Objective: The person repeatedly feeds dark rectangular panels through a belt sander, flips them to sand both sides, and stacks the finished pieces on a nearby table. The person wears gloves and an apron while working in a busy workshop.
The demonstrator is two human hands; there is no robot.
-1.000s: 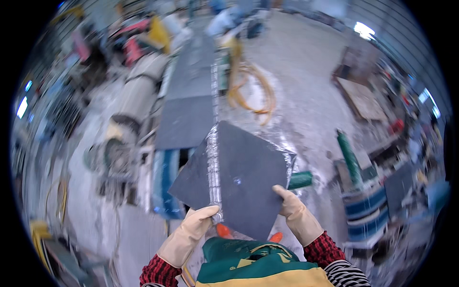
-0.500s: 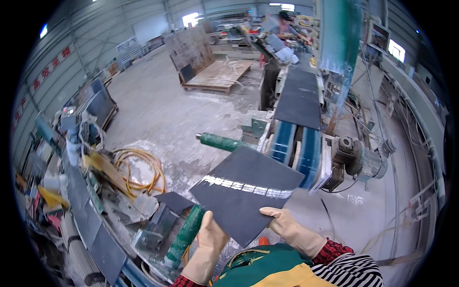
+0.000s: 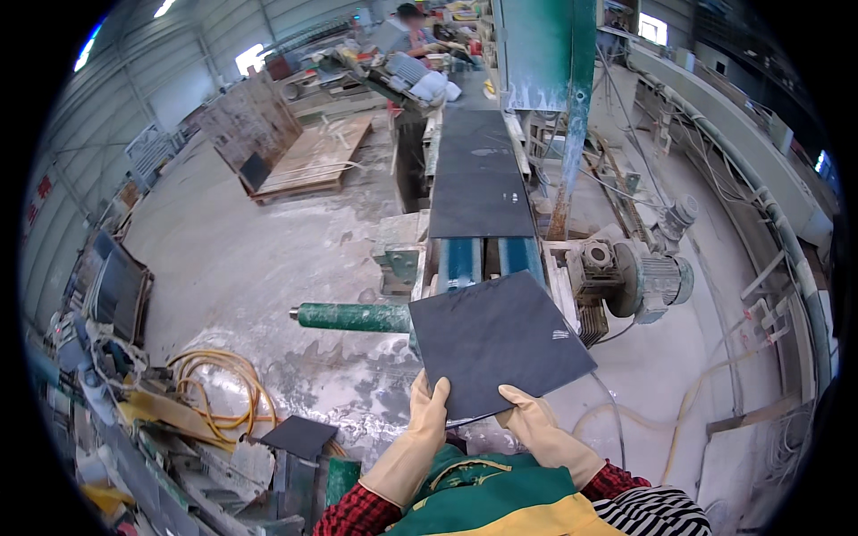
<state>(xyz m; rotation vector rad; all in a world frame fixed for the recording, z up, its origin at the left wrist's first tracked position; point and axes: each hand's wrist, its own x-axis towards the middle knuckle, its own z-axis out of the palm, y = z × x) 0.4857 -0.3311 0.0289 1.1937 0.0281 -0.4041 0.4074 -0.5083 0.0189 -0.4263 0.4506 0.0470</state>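
A flat dark grey square stone tile (image 3: 500,344) is held up in front of my body, its near edge toward me. My left hand (image 3: 420,438), in a cream rubber glove, grips the near left part with its thumb on top. In a matching glove, my right hand (image 3: 541,431) pinches the near edge a little to the right; the fingers of both hands are hidden underneath. Beyond the held tile runs a conveyor with blue belts (image 3: 460,263). Dark tiles (image 3: 481,205) lie on it in a row, apart from mine.
A green roller (image 3: 353,316) sticks out left of the conveyor, and a motor (image 3: 657,281) stands at its right. A wooden pallet (image 3: 313,161) sits at the far left. Yellow hose (image 3: 219,375) coils near a small dark tile piece (image 3: 301,436). Another person (image 3: 420,40) works far ahead.
My view has turned right. The held tile has swung round toward the conveyor's end, and its bright reflection is mostly gone. My hands are closer together. More tile shows on the belts.
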